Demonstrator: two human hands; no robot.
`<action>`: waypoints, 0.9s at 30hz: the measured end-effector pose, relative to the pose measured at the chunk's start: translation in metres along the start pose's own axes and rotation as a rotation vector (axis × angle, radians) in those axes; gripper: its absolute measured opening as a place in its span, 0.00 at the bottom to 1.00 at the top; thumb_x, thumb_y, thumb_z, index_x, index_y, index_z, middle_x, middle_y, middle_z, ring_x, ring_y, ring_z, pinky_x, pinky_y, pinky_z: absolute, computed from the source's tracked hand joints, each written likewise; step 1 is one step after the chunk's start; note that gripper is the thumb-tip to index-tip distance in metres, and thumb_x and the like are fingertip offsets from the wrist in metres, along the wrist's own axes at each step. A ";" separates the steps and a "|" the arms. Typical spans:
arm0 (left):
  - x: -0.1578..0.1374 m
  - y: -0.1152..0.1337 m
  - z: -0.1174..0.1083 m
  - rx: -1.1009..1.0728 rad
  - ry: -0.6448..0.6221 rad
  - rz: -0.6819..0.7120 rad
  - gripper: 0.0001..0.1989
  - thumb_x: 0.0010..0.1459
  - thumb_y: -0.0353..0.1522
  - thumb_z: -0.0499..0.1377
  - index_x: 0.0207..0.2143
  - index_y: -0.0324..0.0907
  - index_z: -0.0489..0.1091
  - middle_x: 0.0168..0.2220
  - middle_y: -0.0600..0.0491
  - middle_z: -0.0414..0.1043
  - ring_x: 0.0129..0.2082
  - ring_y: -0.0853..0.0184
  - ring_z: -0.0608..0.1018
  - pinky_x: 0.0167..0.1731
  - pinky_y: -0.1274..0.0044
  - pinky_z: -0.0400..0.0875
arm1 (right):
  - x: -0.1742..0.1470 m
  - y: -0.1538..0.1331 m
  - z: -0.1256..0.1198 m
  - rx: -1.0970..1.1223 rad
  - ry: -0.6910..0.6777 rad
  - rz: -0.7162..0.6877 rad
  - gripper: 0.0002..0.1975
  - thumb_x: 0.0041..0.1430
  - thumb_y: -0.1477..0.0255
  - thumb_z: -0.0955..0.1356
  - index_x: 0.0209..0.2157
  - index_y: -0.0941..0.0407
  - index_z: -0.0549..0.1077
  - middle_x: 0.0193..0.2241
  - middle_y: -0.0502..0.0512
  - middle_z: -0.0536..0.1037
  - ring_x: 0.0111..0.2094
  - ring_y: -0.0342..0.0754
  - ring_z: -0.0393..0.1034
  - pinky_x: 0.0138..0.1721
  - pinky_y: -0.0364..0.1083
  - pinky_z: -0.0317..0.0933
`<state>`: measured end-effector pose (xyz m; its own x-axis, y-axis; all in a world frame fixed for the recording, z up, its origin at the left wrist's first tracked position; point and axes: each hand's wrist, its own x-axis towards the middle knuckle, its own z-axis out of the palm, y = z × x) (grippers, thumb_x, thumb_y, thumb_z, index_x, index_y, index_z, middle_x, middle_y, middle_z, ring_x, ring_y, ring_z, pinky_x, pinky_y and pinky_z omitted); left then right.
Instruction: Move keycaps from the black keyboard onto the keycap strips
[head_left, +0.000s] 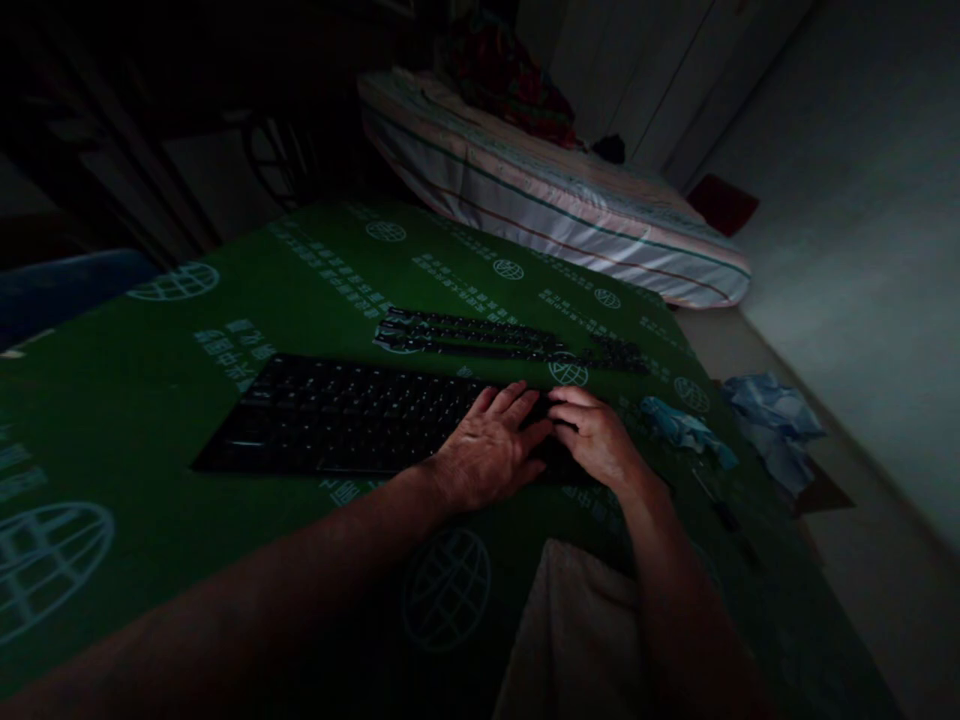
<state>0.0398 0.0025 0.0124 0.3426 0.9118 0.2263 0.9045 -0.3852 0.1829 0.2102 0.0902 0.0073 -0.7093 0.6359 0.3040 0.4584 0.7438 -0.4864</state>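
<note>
A black keyboard (pixel 330 415) lies on the green-covered table. My left hand (pixel 491 440) rests on its right part, palm down, with the fingers stretched out and slightly apart. Close beside it, my right hand (pixel 596 435) is over the keyboard's right end, its fingers bent together and pointing left. Whatever those fingertips hold, if anything, is too dark to make out. Behind the keyboard, loose black keycaps (pixel 465 333) lie in several rows, with a looser heap of keycaps (pixel 619 353) at their right end.
A crumpled blue cloth or wrapper (pixel 688 432) and a thin dark tool (pixel 716 500) lie right of my right hand. A beige cloth (pixel 577 620) is at the near edge. Beyond the table (pixel 247 260) stand a bed (pixel 555 200) and a pale wall (pixel 862 250).
</note>
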 end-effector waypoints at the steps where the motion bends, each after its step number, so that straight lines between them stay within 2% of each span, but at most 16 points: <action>1: 0.000 -0.001 0.000 -0.004 0.001 0.004 0.21 0.56 0.40 0.58 0.51 0.44 0.66 0.60 0.41 0.57 0.62 0.49 0.55 0.56 0.55 0.53 | 0.000 0.000 0.000 -0.006 -0.007 0.001 0.11 0.52 0.81 0.65 0.33 0.54 0.76 0.46 0.57 0.73 0.49 0.50 0.67 0.52 0.50 0.62; 20: -0.001 -0.006 0.007 -0.017 0.073 0.056 0.20 0.57 0.41 0.56 0.50 0.43 0.68 0.58 0.44 0.61 0.61 0.52 0.57 0.57 0.57 0.49 | 0.001 -0.001 0.000 -0.031 -0.028 -0.010 0.07 0.53 0.81 0.66 0.31 0.56 0.75 0.46 0.59 0.73 0.50 0.50 0.67 0.52 0.51 0.62; 27: -0.002 -0.005 0.008 -0.019 0.081 0.037 0.20 0.58 0.41 0.54 0.50 0.43 0.68 0.58 0.44 0.61 0.61 0.53 0.57 0.58 0.58 0.49 | -0.004 0.003 0.005 -0.020 0.073 -0.035 0.07 0.55 0.78 0.66 0.31 0.56 0.77 0.46 0.58 0.75 0.50 0.49 0.68 0.52 0.50 0.64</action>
<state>0.0367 0.0034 0.0032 0.3531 0.8827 0.3102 0.8863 -0.4217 0.1912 0.2116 0.0891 0.0004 -0.6847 0.6224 0.3793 0.4455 0.7692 -0.4580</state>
